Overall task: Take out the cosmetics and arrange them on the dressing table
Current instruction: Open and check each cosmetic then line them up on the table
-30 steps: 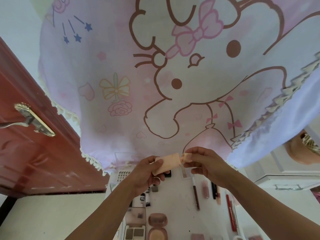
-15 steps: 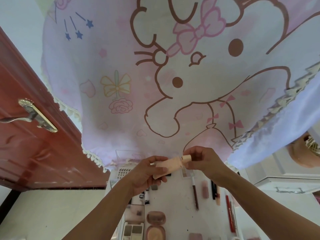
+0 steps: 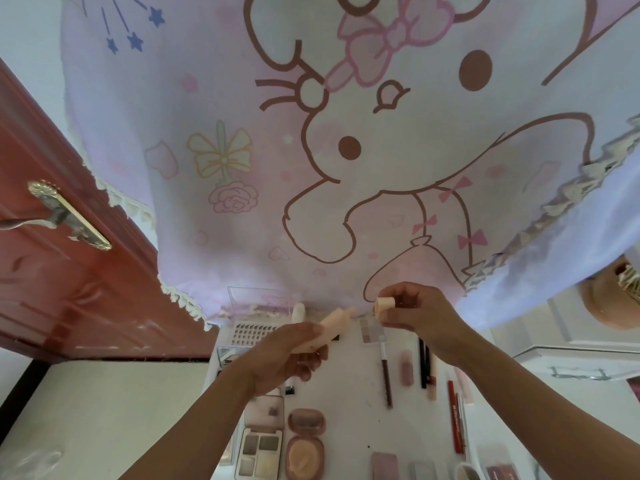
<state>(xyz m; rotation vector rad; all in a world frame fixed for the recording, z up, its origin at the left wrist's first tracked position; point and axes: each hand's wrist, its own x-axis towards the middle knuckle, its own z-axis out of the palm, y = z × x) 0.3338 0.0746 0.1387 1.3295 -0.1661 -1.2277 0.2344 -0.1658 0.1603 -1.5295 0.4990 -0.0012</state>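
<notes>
1. I judge the main risk to be a spill. The peach tube (image 3: 329, 327) is uncapped, with its nozzle bare above the far end of the dressing table (image 3: 349, 393). A hard squeeze from my left hand (image 3: 287, 358) could push product onto the table top or onto the brown pencil (image 3: 386, 379) lying on it.
2. The cap (image 3: 385, 304) is small and held only at the fingertips. If it slips, it would likely fall among the cosmetics laid out on the table, such as the eyeshadow palette (image 3: 261, 452) at the near end, or roll off the edge.
3. The tube is blurred, so I cannot tell how firmly it sits in the hand.
4. My left hand is above the table's far end. Its fingers are curled round the lower body of the tube, and the nozzle slants up toward the cap.
5. My right hand (image 3: 415, 313) is also over the far end of the table. It pinches the cap between thumb and fingertips, with the cap near the nozzle but clearly apart from it.
</notes>
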